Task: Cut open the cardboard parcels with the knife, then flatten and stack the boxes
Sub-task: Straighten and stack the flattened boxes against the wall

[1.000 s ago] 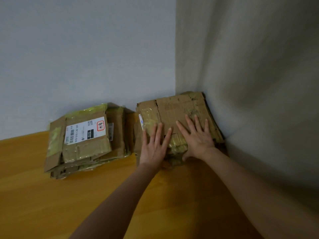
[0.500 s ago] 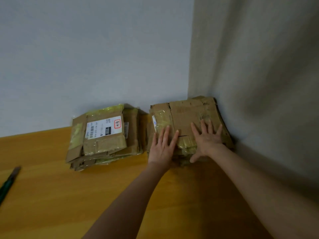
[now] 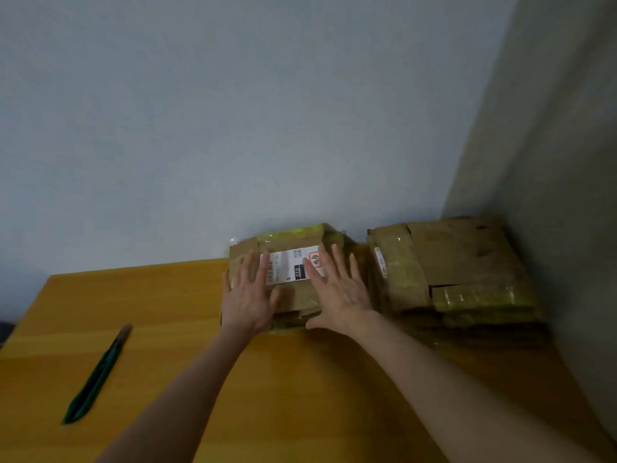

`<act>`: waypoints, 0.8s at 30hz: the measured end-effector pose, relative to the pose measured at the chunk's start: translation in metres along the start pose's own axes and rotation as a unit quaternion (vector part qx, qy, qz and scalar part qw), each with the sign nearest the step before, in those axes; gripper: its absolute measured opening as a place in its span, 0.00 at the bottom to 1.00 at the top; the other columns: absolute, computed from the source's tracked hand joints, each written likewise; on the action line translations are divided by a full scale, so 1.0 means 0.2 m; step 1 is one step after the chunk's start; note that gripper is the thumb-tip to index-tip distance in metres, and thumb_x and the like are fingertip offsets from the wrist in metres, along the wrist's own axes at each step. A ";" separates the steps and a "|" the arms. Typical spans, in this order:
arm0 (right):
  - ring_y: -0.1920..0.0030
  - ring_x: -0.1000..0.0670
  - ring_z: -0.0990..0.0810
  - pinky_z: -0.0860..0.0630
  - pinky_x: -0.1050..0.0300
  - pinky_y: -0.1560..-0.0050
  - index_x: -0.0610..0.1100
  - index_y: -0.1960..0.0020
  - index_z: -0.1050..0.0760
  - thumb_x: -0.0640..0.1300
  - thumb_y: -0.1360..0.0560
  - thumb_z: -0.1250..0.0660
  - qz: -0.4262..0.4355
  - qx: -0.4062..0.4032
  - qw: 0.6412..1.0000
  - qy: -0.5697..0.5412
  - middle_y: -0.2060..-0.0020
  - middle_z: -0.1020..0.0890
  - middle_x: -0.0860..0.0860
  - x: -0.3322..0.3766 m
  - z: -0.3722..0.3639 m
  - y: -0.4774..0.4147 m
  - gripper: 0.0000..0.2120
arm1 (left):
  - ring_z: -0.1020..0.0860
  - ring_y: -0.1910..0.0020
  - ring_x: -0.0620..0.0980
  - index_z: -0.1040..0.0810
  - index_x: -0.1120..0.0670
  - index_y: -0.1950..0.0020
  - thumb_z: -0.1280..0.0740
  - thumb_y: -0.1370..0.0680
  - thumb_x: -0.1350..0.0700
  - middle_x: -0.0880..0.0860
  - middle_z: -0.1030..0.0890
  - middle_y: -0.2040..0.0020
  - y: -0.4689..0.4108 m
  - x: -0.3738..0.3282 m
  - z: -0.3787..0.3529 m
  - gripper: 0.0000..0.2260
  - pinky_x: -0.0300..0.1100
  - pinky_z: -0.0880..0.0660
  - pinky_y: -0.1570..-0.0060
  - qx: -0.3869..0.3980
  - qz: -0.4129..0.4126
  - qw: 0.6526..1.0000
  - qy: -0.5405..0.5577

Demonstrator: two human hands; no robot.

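Note:
Two piles of flattened cardboard boxes lie at the back of the wooden table (image 3: 167,329). The left pile (image 3: 290,238) carries a white shipping label (image 3: 288,264) and yellow tape. My left hand (image 3: 248,295) and my right hand (image 3: 337,289) rest flat on top of it, fingers straight and spread. The right pile (image 3: 460,272) sits in the corner against both walls, untouched. A green-handled knife (image 3: 96,375) lies on the table at the left, well away from both hands.
A pale wall (image 3: 233,128) runs behind the table and a second wall (image 3: 551,195) closes the right side. The table's left edge shows near the knife.
Both hands left the right corner pile and moved left onto the labelled pile. The view swung left, bringing the knife fully into sight.

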State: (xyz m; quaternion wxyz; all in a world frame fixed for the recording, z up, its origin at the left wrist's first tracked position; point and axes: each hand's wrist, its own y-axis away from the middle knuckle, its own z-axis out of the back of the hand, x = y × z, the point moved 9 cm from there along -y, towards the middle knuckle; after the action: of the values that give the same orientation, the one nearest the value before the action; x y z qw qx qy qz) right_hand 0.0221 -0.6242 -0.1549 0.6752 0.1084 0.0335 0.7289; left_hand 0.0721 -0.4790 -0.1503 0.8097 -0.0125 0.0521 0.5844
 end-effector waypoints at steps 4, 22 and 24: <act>0.26 0.39 0.72 0.67 0.37 0.27 0.50 0.23 0.70 0.69 0.34 0.30 -0.024 0.071 0.997 0.010 0.26 0.71 0.41 0.12 -0.18 -0.19 0.60 | 0.64 0.23 0.58 0.62 0.39 0.23 0.54 0.24 0.29 0.53 0.65 0.22 -0.12 0.16 -0.23 0.34 0.66 0.58 0.28 0.128 -0.017 0.991 -0.020; 0.26 0.40 0.71 0.66 0.34 0.28 0.45 0.24 0.70 0.66 0.36 0.27 -0.123 0.149 0.981 0.002 0.25 0.69 0.41 0.02 -0.30 -0.22 0.64 | 0.26 0.37 0.62 0.44 0.45 0.24 0.29 0.48 0.23 0.56 0.29 0.31 -0.20 0.44 -0.55 0.58 0.62 0.27 0.39 0.173 0.270 0.804 0.501; 0.27 0.39 0.72 0.66 0.33 0.28 0.46 0.24 0.72 0.65 0.34 0.28 -0.129 0.164 0.978 -0.003 0.26 0.70 0.40 0.00 -0.30 -0.19 0.63 | 0.29 0.34 0.64 0.47 0.44 0.23 0.30 0.44 0.25 0.58 0.33 0.28 -0.21 0.39 -0.56 0.55 0.63 0.29 0.38 0.173 0.265 0.813 0.489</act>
State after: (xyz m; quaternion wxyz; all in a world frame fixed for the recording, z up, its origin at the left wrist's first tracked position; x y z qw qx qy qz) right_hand 0.0463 -0.6141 -0.2213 0.7367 0.2151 0.1642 0.6197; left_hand 0.1289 -0.4284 -0.2702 0.4801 -0.1418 0.5428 0.6744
